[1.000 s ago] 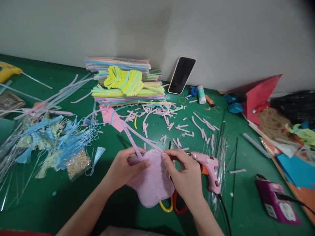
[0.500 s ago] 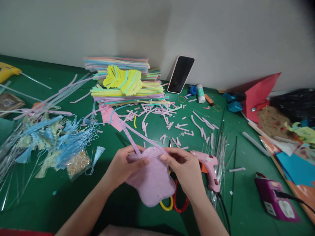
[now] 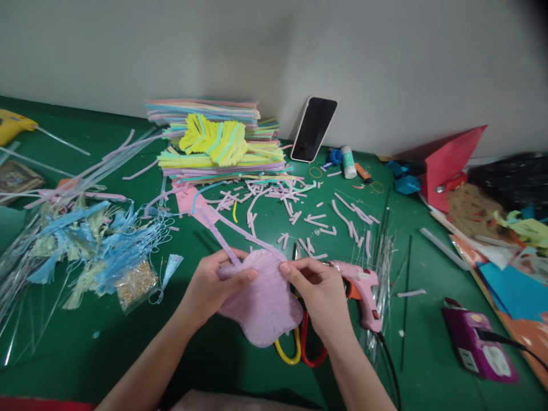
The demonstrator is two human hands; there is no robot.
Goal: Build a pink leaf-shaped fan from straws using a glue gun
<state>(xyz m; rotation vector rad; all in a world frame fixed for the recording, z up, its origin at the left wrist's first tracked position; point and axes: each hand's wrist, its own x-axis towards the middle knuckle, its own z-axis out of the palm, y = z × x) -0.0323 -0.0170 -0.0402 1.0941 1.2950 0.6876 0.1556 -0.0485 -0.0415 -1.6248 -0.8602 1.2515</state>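
A lilac ribbed craft piece (image 3: pixel 262 297) made of pipe-cleaner rows rests low over the green table (image 3: pixel 222 365). My left hand (image 3: pixel 212 285) grips its left upper edge, thumb on top. My right hand (image 3: pixel 319 294) pinches its right upper edge with fingers closed. Two loose lilac pipe-cleaner strands (image 3: pixel 222 231) run from the piece's top up and left across the table. Scissors with red and yellow handles (image 3: pixel 299 348) lie partly hidden under the piece and my right hand.
A pink glue gun (image 3: pixel 362 291) lies just right of my right hand, cord trailing down. Cut pink stubs (image 3: pixel 299 211) litter the middle. A stack of coloured pipe cleaners (image 3: pixel 218 148), a leaning phone (image 3: pixel 314 129), blue tassels (image 3: pixel 94 240), a purple device (image 3: pixel 477 345) and paper scraps surround.
Both hands have shifted the lilac piece slightly up and left; my right fingers have slid along its top edge. The view has drifted a little.
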